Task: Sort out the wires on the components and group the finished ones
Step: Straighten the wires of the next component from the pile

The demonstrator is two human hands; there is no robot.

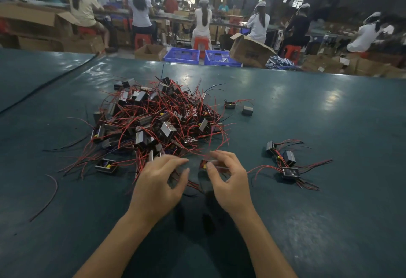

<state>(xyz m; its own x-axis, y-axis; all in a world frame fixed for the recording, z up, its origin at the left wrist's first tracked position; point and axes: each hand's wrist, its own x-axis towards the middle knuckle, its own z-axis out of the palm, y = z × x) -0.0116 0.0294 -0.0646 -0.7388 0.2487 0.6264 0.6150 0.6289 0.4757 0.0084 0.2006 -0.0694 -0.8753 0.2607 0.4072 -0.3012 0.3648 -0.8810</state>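
**Held component sits between the hands; finished group lies to the right**

On the near middle of the green table [329, 222], the right hand [228, 181] holds one component [203, 164]. Its thumb presses on the near face and its fingers curl over the far side. The part is blurred, so its long axis cannot be read. Only a red and yellow patch shows at its left end.

The left hand [158, 181] is just beside it on the left, with fingers curled and thumb reaching toward the part. Red lead wires [193, 186] run under this hand toward the near side. Whether it pinches them or only hovers over them cannot be told.

The step in hand looks like straightening this part's leads.

The finished group [285, 165] lies to the right of the right hand, near it and a little farther from the person. It is a few components lying close together with their wires fanned out to the right. The right hand is plainly the nearer one for setting the part there. Bare mat lies between the hand and the group, so a sideways carry looks unobstructed.

The group's own wires reach back toward the hand and could catch trailing leads.

A loose wire [51, 192] lies well off to the left.

Just beyond the hands, the tangled pile [158, 119] of unsorted components rises, with its nearest strands touching the left fingers. Two stray components [230, 104] sit beside the pile's far right. Open mat runs on from there to the table's far edge.
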